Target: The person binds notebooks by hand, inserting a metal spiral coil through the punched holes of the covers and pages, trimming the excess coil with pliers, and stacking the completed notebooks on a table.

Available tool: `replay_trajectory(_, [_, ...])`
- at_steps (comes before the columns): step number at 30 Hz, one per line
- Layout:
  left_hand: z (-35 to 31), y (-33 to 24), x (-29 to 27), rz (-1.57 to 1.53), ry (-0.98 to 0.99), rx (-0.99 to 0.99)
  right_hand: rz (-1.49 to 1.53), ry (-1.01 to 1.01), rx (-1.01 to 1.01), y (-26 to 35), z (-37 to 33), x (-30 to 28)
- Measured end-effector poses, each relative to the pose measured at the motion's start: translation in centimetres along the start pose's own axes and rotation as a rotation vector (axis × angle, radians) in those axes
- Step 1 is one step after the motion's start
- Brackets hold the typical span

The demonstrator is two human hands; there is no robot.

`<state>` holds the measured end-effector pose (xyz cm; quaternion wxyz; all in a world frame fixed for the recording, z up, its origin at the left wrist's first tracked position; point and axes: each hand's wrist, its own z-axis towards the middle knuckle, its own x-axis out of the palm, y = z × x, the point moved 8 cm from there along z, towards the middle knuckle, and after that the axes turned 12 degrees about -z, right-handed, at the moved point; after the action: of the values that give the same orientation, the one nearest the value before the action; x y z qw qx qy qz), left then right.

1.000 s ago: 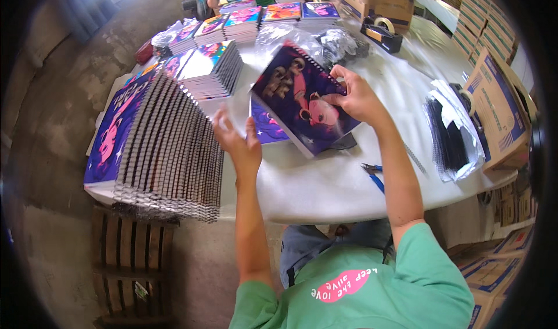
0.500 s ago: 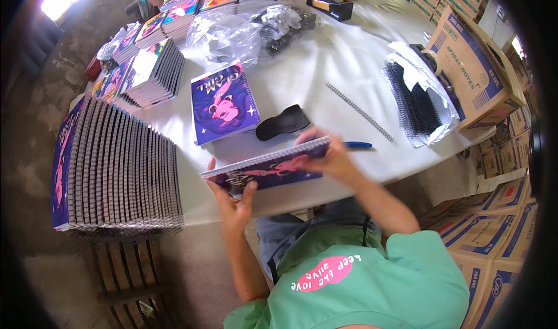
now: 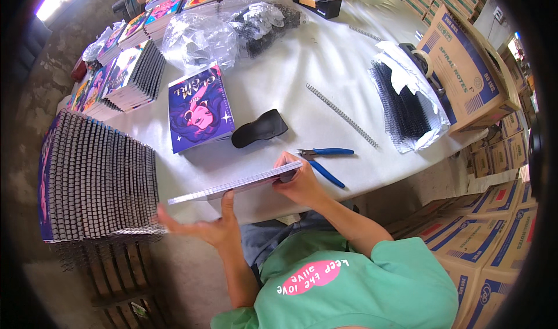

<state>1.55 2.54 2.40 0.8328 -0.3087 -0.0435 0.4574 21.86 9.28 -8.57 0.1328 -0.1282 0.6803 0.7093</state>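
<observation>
A thin spiral notebook (image 3: 238,183) is held nearly edge-on over the table's near side, so its cover is mostly hidden. My right hand (image 3: 300,185) grips its right end, fingers behind and thumb beneath. Below the notebook's left half is my left hand (image 3: 206,229), fingers spread and thumb up against the lower side. Blue-handled cutting pliers (image 3: 331,152) lie open just right of my right hand. Beyond the notebook rest a black curved pad-like object (image 3: 260,129) and a purple-covered stack of notebooks or pages (image 3: 200,109). A loose wire coil (image 3: 342,115) lies farther right.
A tall stack of spiral-bound notebooks (image 3: 102,178) stands at the left table edge, with more stacks (image 3: 132,76) behind. Plastic wrap (image 3: 200,38), a tape dispenser (image 3: 317,2), black coils (image 3: 401,105) and an open carton (image 3: 465,73) lie farther out. Cartons (image 3: 465,230) fill the right.
The notebook has turned from showing its cover to nearly edge-on. My left hand has loosened from its left end and spread its fingers. The pliers are now uncovered; the whole view has shifted slightly.
</observation>
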Motion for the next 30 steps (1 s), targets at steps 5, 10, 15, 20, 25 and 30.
replay_trajectory(5, [0.0, -6.5, 5.7, 0.100, 0.454, 0.231, -0.150, 0.431, -0.142, 2.1, 0.4, -1.1])
replay_trajectory(10, [-1.1, -6.0, 6.3, -0.171, 0.467, 0.353, -0.500, -0.246, -0.200, 2.2, 9.5, -13.1])
replay_trajectory(15, [-0.6, -7.0, 6.9, -0.139, 0.352, 0.322, -0.821, -0.225, -0.256, -1.8, 13.0, -13.1])
replay_trajectory(20, [-1.4, -6.5, 7.2, -0.018, 0.207, 0.253, -0.406, 0.092, -0.260, 7.0, 5.2, -10.9])
replay_trajectory(25, [-1.7, -6.9, 7.5, 0.006, 0.237, 0.274, -0.204, 0.126, -0.407, 10.3, -0.3, -10.3])
replay_trajectory(30, [-1.4, -6.7, 7.5, 0.022, 0.269, 0.266, -0.104, 0.188, -0.456, 11.2, -0.4, -9.3])
